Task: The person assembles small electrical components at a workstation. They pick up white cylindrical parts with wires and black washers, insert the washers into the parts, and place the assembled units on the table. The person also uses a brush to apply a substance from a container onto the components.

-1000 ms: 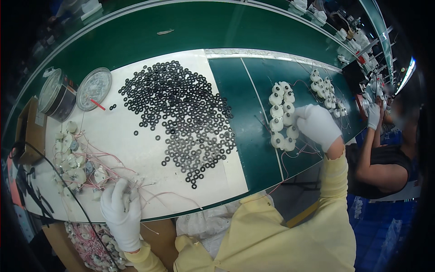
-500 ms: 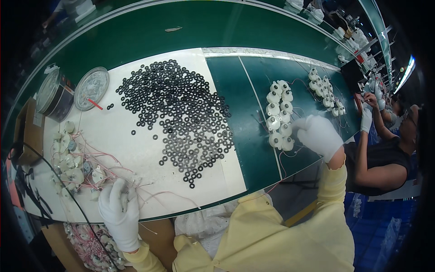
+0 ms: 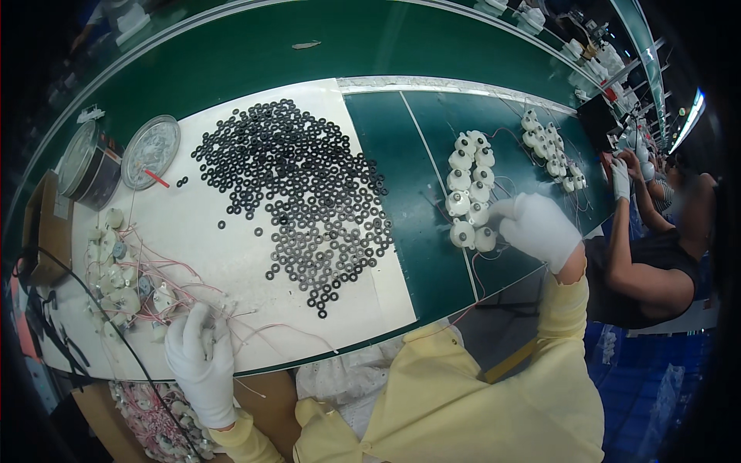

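Note:
My gloved right hand is at the near right end of a double row of round white motor-like parts with dark tops and thin wires. Its finger and thumb are bent close together beside the nearest right-hand part; whatever they pinch is hidden. My gloved left hand rests at the table's front edge, fingers curled, by a tangle of pink and white wires. Those wires run from a heap of similar white parts. I cannot make out what the left fingers hold.
Many black rings are spread over a white sheet. A bucket, a round lid and a cardboard box stand at the left. Another group of white parts lies far right, near a co-worker's gloved hand.
The whole view has shifted slightly. My right hand stays by the near end of the double row, its fingers slightly moved. The left hand has hardly moved. The co-worker at the right has shifted a little.

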